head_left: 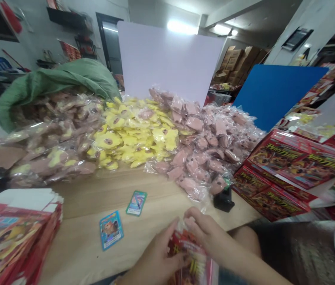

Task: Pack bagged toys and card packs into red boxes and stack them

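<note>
At the near edge of the table I hold a red printed box [191, 249] with yellow lettering. My left hand [159, 253] is wrapped round its left side, fingers across the front. My right hand [207, 231] is closed at its top, where something clear and shiny shows between the fingers; I cannot make out what it is. Left of the hands, a blue-bordered card [111, 230] and a green-bordered card [137, 203] lie flat on the wooden table [81, 202].
Flat red cartons [10, 241] are stacked at left. Behind lie heaps of yellow star-shaped pieces [137, 134] and pink bagged pieces [203, 146], beside a spilling green sack [66, 77]. At right are a black holder [224, 200] and stacked red boxes [292, 158].
</note>
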The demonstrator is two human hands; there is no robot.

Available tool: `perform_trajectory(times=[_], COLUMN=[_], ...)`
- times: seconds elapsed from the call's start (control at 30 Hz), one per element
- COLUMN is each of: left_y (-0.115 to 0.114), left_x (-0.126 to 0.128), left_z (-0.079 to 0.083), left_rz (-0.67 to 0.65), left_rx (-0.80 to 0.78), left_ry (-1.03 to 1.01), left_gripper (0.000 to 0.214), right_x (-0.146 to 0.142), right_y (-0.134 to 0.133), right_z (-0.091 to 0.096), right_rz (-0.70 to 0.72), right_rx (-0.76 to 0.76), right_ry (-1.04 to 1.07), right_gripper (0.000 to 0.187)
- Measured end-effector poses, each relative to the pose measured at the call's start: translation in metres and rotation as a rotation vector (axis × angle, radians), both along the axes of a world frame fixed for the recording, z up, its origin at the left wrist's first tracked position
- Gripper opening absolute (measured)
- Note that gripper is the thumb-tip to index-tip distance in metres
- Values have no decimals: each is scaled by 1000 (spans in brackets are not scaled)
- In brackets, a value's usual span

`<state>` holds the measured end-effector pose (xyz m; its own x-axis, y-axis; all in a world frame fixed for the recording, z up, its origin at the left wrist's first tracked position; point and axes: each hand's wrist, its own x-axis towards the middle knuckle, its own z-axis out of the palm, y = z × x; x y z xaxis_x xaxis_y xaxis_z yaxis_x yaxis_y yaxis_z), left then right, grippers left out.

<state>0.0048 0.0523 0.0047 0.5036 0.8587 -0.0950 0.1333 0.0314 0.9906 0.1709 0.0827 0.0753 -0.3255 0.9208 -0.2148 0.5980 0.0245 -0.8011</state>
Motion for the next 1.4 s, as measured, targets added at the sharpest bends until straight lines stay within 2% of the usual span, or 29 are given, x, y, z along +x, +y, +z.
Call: perform_trajectory(times=[0.07,0.13,0.2,0.27,0.33,0.4,0.43,0.47,0.5,0.53,0.6,0.63,0.7,0.73,0.8,0.87,0.9,0.97,1.03,1.13,1.2,1.27,1.4], left_y=[-5,-14,-23,-30,-32,-32,-32,-32,-33,-35,-38,-39,-39,-38,-34,-30,-29,-31,-37,-45,-46,-43,-40], left_x=[-1,3,9,12,13,13,13,13,13,14,15,15,14,13,12,10,9,7,6,8,11,14,15], left_z=[-12,-19,-22,-17,-8,2,7,11,13,14,14,13,13,15,19,24,25,22,16,7,7,11,18], left_rz=[-40,8,88,172,262,350,375,385,385,374,315,273,170,118,38,-7,-16,2,87,224,200,123,52], left_rx=[-90,-136,-159,-131,-44,72,131,197,271,349,469,483,389,309,164,107,106,114,103,48,20,12,34], left_ry=[-207,-335,-359,-293,-206,-151,-142,-139,-136,-131,-117,-94,9,82,219,295,314,335,320,258,261,296,300], left_gripper=[69,80,89,83,70,59,56,54,50,47,39,34,25,21,16,15,15,19,29,66,87,96,104], right_x=[1,1,4,9,17,24,26,28,28,27,24,23,24,26,32,38,40,39,35,27,23,22,25], right_y=[-10,-21,-30,-37,-40,-43,-45,-49,-53,-59,-70,-75,-78,-77,-69,-60,-56,-50,-49,-48,-46,-44,-37], right_z=[-11,-15,-10,0,9,14,13,10,6,0,-13,-18,-26,-28,-26,-20,-16,-11,-7,-5,-4,-3,0], right_rz=[-37,-13,17,-14,-123,-354,-484,-587,-644,-642,-555,-526,-501,-464,-289,-96,-43,-29,-15,127,202,222,132], right_rx=[93,124,105,147,350,575,582,475,277,28,-414,-533,-595,-594,-574,-505,-459,-371,-288,-150,-141,-159,-191], right_ry=[-98,-159,-113,-7,88,183,262,367,495,631,868,953,1022,1002,905,767,700,585,497,383,329,296,276], right_gripper=[27,30,28,34,46,46,44,42,40,40,44,46,48,47,44,42,43,44,39,31,32,32,32])
